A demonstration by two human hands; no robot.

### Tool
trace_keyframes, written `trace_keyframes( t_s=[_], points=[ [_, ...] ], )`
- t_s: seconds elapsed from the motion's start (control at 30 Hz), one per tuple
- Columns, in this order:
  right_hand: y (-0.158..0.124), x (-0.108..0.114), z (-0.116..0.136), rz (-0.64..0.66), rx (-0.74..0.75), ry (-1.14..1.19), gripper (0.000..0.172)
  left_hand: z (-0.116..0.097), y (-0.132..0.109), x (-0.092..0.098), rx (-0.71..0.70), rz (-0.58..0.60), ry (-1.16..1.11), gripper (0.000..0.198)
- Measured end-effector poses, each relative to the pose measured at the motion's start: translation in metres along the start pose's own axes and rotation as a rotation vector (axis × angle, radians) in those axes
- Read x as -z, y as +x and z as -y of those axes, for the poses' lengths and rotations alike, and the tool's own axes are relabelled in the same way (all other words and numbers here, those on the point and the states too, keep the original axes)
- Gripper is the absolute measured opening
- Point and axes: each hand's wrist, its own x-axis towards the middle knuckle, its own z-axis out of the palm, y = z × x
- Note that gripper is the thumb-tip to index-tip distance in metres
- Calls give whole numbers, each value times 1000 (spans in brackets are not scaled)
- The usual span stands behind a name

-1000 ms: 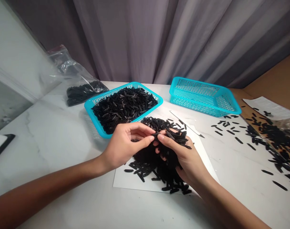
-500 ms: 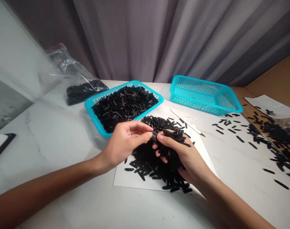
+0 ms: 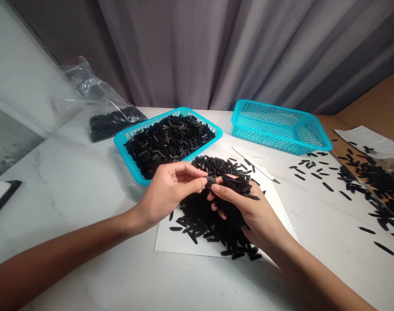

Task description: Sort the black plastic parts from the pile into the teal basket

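Between the thumb and fingers of my left hand [image 3: 173, 185] is a small flat black piece [image 3: 210, 181] with tiny holes. My right hand [image 3: 249, 198] is curled round a handful of thin black strips [image 3: 237, 185], its thumb close to the piece in my left. Both hands are over a pile of the same strips [image 3: 203, 229], which lies on a white sheet [image 3: 174, 244]. Behind my left hand stands a blue plastic basket [image 3: 137, 176] heaped with black strips. What the strips are I cannot make out.
A second blue basket [image 3: 281, 140] stands at the back right. A clear plastic bag [image 3: 109, 108] of black pieces leans at the back left. A thin pointed tool [image 3: 257, 166] lies behind the pile. More strips [image 3: 378, 179] are scattered at right, near a white paper [image 3: 372, 140].
The small black piece between my hands has turned so that its flat face with holes shows more. Both hands have stayed nearly in place, and the view has shifted slightly.
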Motion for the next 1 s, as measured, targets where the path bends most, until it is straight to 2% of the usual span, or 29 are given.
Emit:
trace_keyframes(
  t_s=[0.27, 0.5, 0.73, 1.0],
  points=[
    [-1, 2, 2, -2, -27, 21, 24, 0, 1, 2, 42, 44, -103, 7],
    [-2, 3, 2, -4, 40, -58, 23, 1, 1, 3, 61, 65, -153, 9],
    [-6, 0, 3, -29, 144, -68, 20, 2, 1, 4, -56, 100, -130, 8],
    [-9, -1, 5, -62, 215, -107, 17, -2, -2, 4, -115, 102, -86, 8]
  ],
)
